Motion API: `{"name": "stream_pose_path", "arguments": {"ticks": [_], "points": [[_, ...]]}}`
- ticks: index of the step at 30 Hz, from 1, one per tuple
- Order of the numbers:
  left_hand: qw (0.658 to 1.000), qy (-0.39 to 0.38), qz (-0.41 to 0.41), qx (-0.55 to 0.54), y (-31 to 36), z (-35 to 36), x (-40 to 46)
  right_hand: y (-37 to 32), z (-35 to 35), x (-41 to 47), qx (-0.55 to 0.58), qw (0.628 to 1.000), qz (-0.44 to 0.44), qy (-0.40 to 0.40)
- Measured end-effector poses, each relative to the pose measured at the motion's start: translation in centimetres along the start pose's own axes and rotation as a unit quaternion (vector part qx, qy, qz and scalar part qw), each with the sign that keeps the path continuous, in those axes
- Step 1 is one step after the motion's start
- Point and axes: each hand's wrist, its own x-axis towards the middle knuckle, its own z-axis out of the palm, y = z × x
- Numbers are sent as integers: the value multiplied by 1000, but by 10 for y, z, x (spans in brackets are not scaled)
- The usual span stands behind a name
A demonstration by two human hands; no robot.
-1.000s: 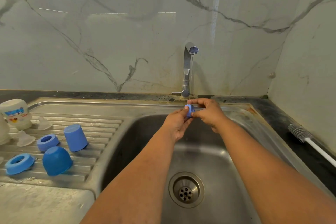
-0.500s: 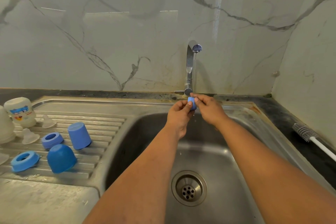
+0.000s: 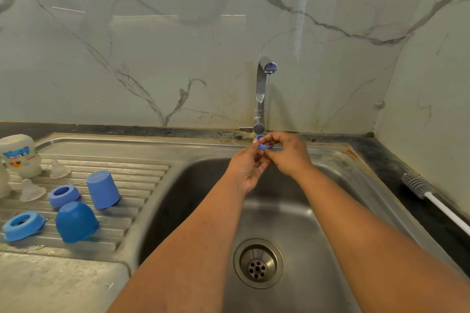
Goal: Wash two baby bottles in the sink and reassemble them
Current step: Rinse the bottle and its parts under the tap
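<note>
Both my hands hold a small blue plastic piece (image 3: 264, 145) under the thin stream from the tap (image 3: 263, 91), over the back of the sink (image 3: 292, 216). My left hand (image 3: 248, 169) pinches it from the left, my right hand (image 3: 287, 154) pinches it from the right. On the draining board (image 3: 132, 185) at the left lie two blue caps (image 3: 103, 189) (image 3: 76, 222), two blue screw rings (image 3: 63, 195) (image 3: 23, 225), clear teats (image 3: 33, 189) and an upturned white bottle (image 3: 20, 155).
A bottle brush (image 3: 417, 185) with a white handle lies on the dark counter at the right. The drain (image 3: 258, 263) sits in the basin's middle. Marble wall stands close behind and to the right.
Both hands lifted the blue piece a little up and back toward the tap's base, turning it between the fingers. The parts on the draining board have not moved.
</note>
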Motion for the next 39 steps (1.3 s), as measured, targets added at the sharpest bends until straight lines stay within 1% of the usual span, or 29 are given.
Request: {"name": "stream_pose_path", "arguments": {"ticks": [3, 4, 5, 7, 8, 9, 10, 11, 12, 13, 14, 15, 16, 19, 22, 26, 28, 31, 33, 36, 39], "points": [[1000, -2, 13, 3, 0, -1, 1, 4, 0, 1, -11, 1000, 1, -19], [999, 8, 31, 29, 0, -2, 3, 5, -2, 0, -50, 998, -3, -30], [996, 26, 53, 71, -2, -4, 6, 7, -5, -2, -122, 991, -17, -44], [979, 63, 100, 166, -7, -5, 12, 2, -10, -7, -281, 954, -67, -79], [970, 72, 118, 199, -9, -5, 13, -4, -11, -10, -327, 938, -81, -86], [963, 79, 131, 221, -11, -5, 13, -8, -11, -12, -345, 931, -77, -90], [958, 87, 140, 235, -11, -6, 13, -12, -8, -12, -339, 934, -65, -90], [954, 97, 146, 243, -10, -6, 13, -14, -4, -10, -300, 949, -40, -91], [954, 104, 148, 240, -8, -8, 14, -12, 0, -8, -220, 971, -7, -94], [956, 105, 146, 232, -6, -9, 13, -12, 3, -6, -105, 988, 43, -104], [960, 103, 141, 220, -4, -11, 13, -11, 4, -8, 8, 989, 97, -113], [964, 98, 128, 211, -3, -13, 12, -10, 5, -10, 76, 982, 135, -103], [968, 93, 108, 205, -4, -14, 10, -7, 3, -10, 100, 980, 154, -79], [978, 76, 32, 191, -7, -12, 6, 0, -3, -8, 83, 984, 157, -8], [983, 80, -17, 163, -6, -9, 6, 2, -6, -5, 99, 979, 180, -11], [984, 91, -45, 149, -4, -12, 5, 2, -4, -5, 43, 984, 170, -20], [984, 87, -78, 136, -3, -14, 2, 1, -5, -5, 19, 986, 162, -19], [981, 72, -127, 124, -2, -13, -1, 2, -10, -4, 17, 988, 155, -2], [980, 68, -141, 125, -3, -12, -2, 5, -13, -4, 10, 988, 156, 4], [979, 65, -139, 133, -7, -7, -4, 9, -18, -6, 15, 987, 160, 8], [982, 70, -113, 135, -10, -4, -3, 10, -19, -8, 25, 987, 161, 9]]}}
